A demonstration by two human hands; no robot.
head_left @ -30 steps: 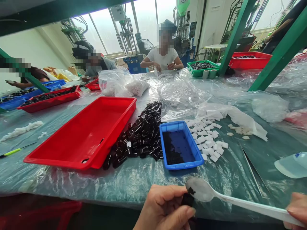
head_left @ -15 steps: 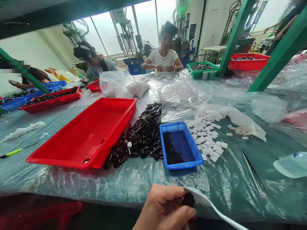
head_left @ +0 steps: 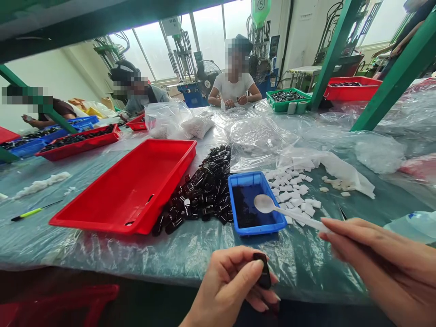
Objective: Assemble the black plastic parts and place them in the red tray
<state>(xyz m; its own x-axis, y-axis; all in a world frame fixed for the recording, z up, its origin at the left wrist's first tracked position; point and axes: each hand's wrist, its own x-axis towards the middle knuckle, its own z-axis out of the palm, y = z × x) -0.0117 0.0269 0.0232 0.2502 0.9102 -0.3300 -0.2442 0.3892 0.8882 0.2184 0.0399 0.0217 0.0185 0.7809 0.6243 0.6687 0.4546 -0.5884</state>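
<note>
Near the table's front edge, my left hand (head_left: 235,284) pinches a small black plastic case (head_left: 263,271) between thumb and fingers. My right hand (head_left: 378,259) grips the handle of a white plastic spoon (head_left: 265,204). The spoon's bowl is over the blue tray (head_left: 259,230), which has a dark, fine-looking material spread on its bottom. Left of the tray lies a heap of glossy black pieces (head_left: 204,195), and on its right are scattered small white squares (head_left: 295,193).
A large red tray (head_left: 98,222) stands on the left. Beyond it lie a green-handled thin tool (head_left: 30,212) and clear bags (head_left: 259,131). Green posts (head_left: 398,77) rise on the right. Co-workers sit across the table, one in a white shirt (head_left: 234,86).
My right hand has come into view with the spoon. The spoon has moved from the case in my left hand to above the blue tray. The left hand still holds the case.
</note>
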